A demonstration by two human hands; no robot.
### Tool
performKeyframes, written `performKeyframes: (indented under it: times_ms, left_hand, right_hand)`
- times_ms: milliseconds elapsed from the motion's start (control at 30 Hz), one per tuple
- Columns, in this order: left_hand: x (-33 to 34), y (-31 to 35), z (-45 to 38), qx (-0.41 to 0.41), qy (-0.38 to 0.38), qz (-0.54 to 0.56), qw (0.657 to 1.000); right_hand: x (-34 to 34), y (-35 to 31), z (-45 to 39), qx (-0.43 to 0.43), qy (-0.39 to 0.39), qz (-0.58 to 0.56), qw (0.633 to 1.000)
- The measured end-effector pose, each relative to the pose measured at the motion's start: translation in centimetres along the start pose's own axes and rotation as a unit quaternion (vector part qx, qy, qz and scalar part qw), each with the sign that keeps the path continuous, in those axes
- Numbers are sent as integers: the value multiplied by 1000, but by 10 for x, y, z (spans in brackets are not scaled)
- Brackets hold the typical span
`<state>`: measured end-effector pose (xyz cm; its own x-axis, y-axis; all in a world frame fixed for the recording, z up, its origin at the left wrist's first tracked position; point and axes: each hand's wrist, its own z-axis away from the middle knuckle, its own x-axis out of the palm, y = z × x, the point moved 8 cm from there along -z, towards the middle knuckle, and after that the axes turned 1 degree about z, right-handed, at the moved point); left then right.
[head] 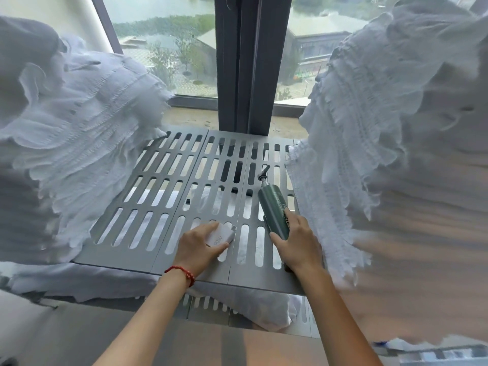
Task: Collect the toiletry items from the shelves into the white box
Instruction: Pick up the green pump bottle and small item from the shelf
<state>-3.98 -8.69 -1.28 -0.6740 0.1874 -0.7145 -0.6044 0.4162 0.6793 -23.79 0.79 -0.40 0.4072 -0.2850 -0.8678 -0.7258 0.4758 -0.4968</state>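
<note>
A grey slotted metal shelf (169,249) fills the middle of the view. My left hand (196,247) is closed around a small white box-shaped item (220,235) with grey print, resting near the shelf's front. My right hand (297,243) grips the lower end of a dark green pump bottle (273,204), which lies tilted on the shelf with its pump head pointing away from me. A red string bracelet (182,270) circles my left wrist. No white collecting box is in view.
White ruffled fabric (79,143) hangs over the shelf's left side, and more of this white ruffled fabric (383,143) covers the right. A window with a dark frame post (244,64) stands behind. White bundles (253,305) lie on a lower shelf. Wooden floor (105,336) is below.
</note>
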Motion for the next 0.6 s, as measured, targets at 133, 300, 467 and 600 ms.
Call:
performKeyframes:
  times_ms: [133,300,467,600]
  left_hand:
    - [-4,0,4,-10,17,16,1000]
    - [-21,5,14,-15,39,24,999]
    - [-50,23,31,-17,48,21,998]
    - [-72,43,49,-6,45,12,999]
  right_hand:
    - [4,6,-6,43,-39,-12,998]
    - [-5,0,7,40,-17,-32,999]
    - [-28,-22,36,12,8,-68,998]
    - [-50,-39,64,-5,14,-74,997]
